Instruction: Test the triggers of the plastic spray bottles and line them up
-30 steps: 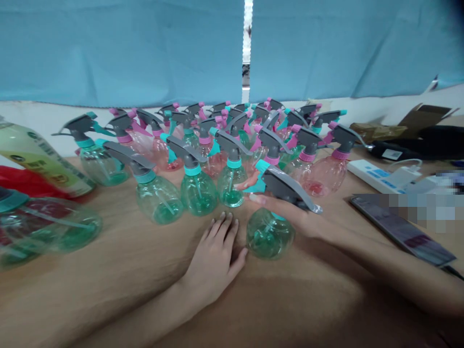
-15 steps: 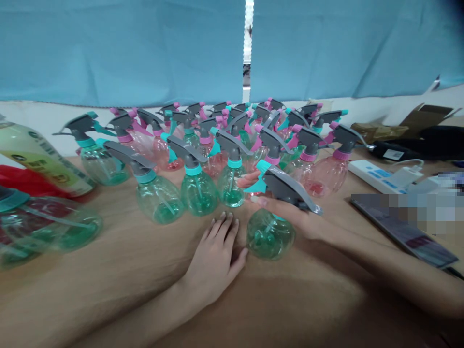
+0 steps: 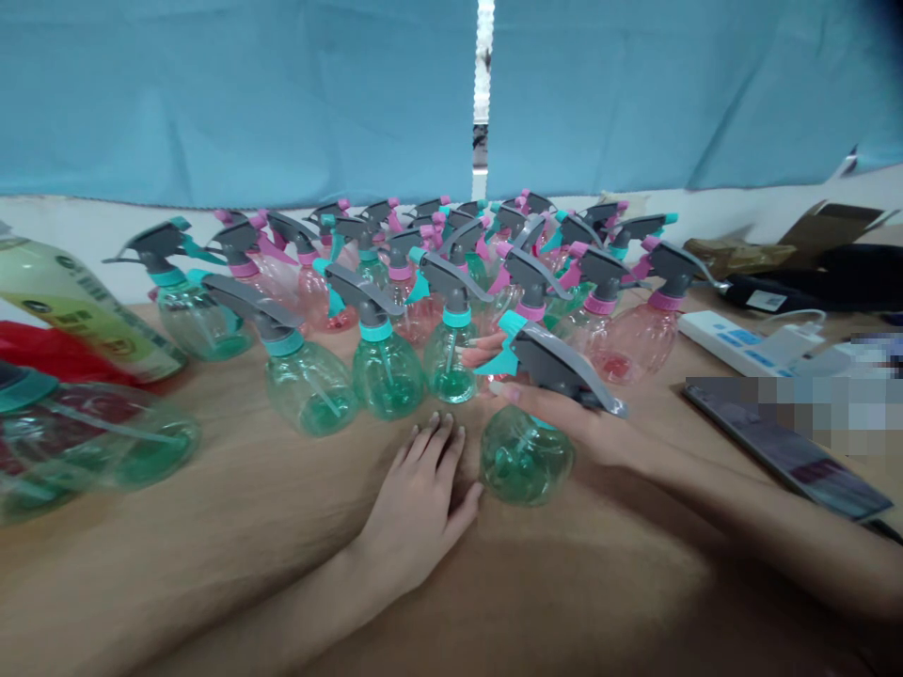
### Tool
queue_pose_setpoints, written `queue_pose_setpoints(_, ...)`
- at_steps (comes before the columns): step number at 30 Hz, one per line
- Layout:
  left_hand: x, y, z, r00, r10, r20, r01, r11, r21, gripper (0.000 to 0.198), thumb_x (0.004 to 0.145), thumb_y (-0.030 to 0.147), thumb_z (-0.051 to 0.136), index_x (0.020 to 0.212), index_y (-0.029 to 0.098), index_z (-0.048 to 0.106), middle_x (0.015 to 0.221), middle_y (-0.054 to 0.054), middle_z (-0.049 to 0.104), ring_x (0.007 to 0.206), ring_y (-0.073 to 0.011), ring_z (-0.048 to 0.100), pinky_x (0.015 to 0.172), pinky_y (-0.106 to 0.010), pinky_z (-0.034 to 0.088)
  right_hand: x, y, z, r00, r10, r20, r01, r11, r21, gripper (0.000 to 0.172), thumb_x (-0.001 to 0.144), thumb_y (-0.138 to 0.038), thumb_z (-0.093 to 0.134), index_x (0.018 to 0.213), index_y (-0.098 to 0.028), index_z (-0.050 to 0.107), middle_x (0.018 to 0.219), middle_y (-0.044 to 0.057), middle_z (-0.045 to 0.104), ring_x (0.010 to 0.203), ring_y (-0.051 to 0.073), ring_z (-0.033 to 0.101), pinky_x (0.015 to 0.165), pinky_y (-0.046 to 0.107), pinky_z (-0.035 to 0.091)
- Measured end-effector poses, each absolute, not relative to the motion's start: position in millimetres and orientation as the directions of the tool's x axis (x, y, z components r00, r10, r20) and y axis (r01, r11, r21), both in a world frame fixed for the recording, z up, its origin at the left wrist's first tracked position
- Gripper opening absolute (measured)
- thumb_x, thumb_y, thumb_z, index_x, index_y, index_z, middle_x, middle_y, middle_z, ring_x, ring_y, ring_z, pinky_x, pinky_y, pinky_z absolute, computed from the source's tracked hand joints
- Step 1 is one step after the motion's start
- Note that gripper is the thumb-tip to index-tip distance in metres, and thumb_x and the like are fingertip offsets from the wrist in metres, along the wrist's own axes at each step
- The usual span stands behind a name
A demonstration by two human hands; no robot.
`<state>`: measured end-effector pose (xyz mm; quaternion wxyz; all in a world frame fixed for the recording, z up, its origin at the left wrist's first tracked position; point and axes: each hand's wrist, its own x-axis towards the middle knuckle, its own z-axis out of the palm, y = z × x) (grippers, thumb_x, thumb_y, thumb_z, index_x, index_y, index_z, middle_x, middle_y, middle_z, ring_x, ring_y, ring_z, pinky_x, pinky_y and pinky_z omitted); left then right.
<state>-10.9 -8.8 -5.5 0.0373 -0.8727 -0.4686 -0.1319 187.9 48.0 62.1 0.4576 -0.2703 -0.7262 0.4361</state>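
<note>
My left hand (image 3: 419,508) lies palm down on the wooden table, its fingers loosely stretched, holding nothing. Just right of it, my right hand (image 3: 571,414) has its fingers round the neck of a green clear spray bottle (image 3: 528,461) with a grey and turquoise trigger head. That bottle tilts slightly, with a little green at its bottom; whether it touches the table I cannot tell. Beyond my left hand stand a green spray bottle (image 3: 388,371) and another green spray bottle (image 3: 310,385). Behind them several pink and green spray bottles (image 3: 639,338) crowd together.
At the left are a large pale-green labelled bottle (image 3: 77,301), a red item (image 3: 42,348) and a spray bottle (image 3: 141,442) near the edge. At the right lie a phone (image 3: 783,447), a white power strip (image 3: 726,343) and an opened cardboard box (image 3: 836,235). A blue cloth (image 3: 246,103) hangs behind.
</note>
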Motion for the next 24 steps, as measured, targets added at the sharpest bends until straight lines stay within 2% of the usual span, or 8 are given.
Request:
queue_pose_setpoints(2, -10.7, -9.2, -5.1, 0.524, 0.807, 0.271, 0.826, -0.559, 0.066, 0.051, 0.094, 0.038, 0.043, 0.135, 0.008, 0.044, 0.141, -0.018, 0.047, 0.134, -0.0309, 0.038, 0.106, -0.048, 0.036, 188.1, 47.4, 64.0, -0.439, 0.790, 0.427, -0.008, 0.472, -0.881, 0.026, 0.086, -0.032, 0.062, 0.111, -0.026, 0.061, 0.095, 0.001, 0.066, 0.086, 0.018, 0.062, 0.080, 0.036, 0.050)
queue_pose_setpoints(6, -10.7, -9.7, -4.5, 0.527, 0.808, 0.263, 0.830, -0.556, 0.048, 0.053, 0.094, 0.039, 0.045, 0.134, 0.004, 0.045, 0.140, -0.020, 0.047, 0.133, -0.0314, 0.038, 0.107, -0.047, 0.035, 188.6, 45.6, 67.1, -0.436, 0.780, 0.449, -0.041, 0.481, -0.876, 0.025, 0.086, -0.027, 0.062, 0.110, -0.027, 0.062, 0.104, 0.000, 0.065, 0.094, 0.017, 0.060, 0.085, 0.034, 0.049)
queue_pose_setpoints(11, -10.6, -8.9, -4.8, 0.527, 0.810, 0.258, 0.831, -0.554, 0.042, 0.053, 0.094, 0.039, 0.044, 0.134, 0.004, 0.045, 0.140, -0.020, 0.047, 0.133, -0.0314, 0.039, 0.107, -0.047, 0.035, 188.6, 43.6, 66.3, -0.428, 0.799, 0.422, -0.035, 0.452, -0.892, 0.016, 0.086, -0.028, 0.062, 0.102, -0.027, 0.064, 0.094, -0.001, 0.066, 0.088, 0.016, 0.060, 0.080, 0.032, 0.050)
queue_pose_setpoints(13, -10.5, -8.8, -4.5, 0.527, 0.809, 0.261, 0.830, -0.556, 0.047, 0.053, 0.094, 0.039, 0.044, 0.134, 0.005, 0.045, 0.140, -0.019, 0.047, 0.133, -0.0315, 0.039, 0.106, -0.047, 0.035, 188.6, 41.9, 67.3, -0.432, 0.795, 0.427, -0.027, 0.462, -0.887, 0.012, 0.087, -0.028, 0.060, 0.098, -0.026, 0.065, 0.089, 0.000, 0.066, 0.094, 0.017, 0.060, 0.085, 0.033, 0.048)
queue_pose_setpoints(15, -10.3, -8.8, -4.0, 0.526, 0.808, 0.265, 0.828, -0.557, 0.053, 0.051, 0.095, 0.038, 0.043, 0.135, 0.006, 0.044, 0.141, -0.019, 0.047, 0.133, -0.0313, 0.039, 0.106, -0.048, 0.036, 188.7, 40.2, 69.1, -0.436, 0.793, 0.427, -0.023, 0.464, -0.886, 0.016, 0.087, -0.028, 0.060, 0.103, -0.025, 0.064, 0.094, 0.001, 0.067, 0.097, 0.018, 0.060, 0.089, 0.034, 0.047)
queue_pose_setpoints(18, -9.9, -8.7, -3.5, 0.528, 0.810, 0.257, 0.830, -0.556, 0.049, 0.052, 0.094, 0.038, 0.043, 0.135, 0.005, 0.044, 0.140, -0.020, 0.047, 0.133, -0.0316, 0.039, 0.106, -0.048, 0.036, 189.1, 39.5, 70.8, -0.430, 0.804, 0.411, -0.007, 0.452, -0.892, 0.024, 0.086, -0.030, 0.061, 0.109, -0.025, 0.061, 0.101, 0.002, 0.066, 0.089, 0.016, 0.060, 0.086, 0.034, 0.048)
queue_pose_setpoints(22, -9.8, -8.7, -4.0, 0.525, 0.811, 0.258, 0.828, -0.557, 0.063, 0.052, 0.094, 0.039, 0.043, 0.134, 0.005, 0.044, 0.140, -0.020, 0.048, 0.133, -0.0319, 0.039, 0.106, -0.049, 0.036, 189.4, 41.3, 70.2, -0.427, 0.813, 0.396, 0.029, 0.450, -0.892, 0.023, 0.086, -0.033, 0.061, 0.108, -0.025, 0.061, 0.089, 0.000, 0.063, 0.078, 0.014, 0.058, 0.076, 0.030, 0.049)
queue_pose_setpoints(24, -9.9, -8.9, -3.9, 0.520, 0.814, 0.259, 0.831, -0.552, 0.064, 0.053, 0.094, 0.038, 0.044, 0.134, 0.005, 0.045, 0.140, -0.020, 0.047, 0.133, -0.0321, 0.038, 0.106, -0.049, 0.036, 189.7, 41.7, 69.5, -0.430, 0.810, 0.399, 0.041, 0.459, -0.887, 0.023, 0.086, -0.034, 0.061, 0.108, -0.025, 0.061, 0.091, 0.000, 0.063, 0.075, 0.014, 0.058, 0.073, 0.030, 0.049)
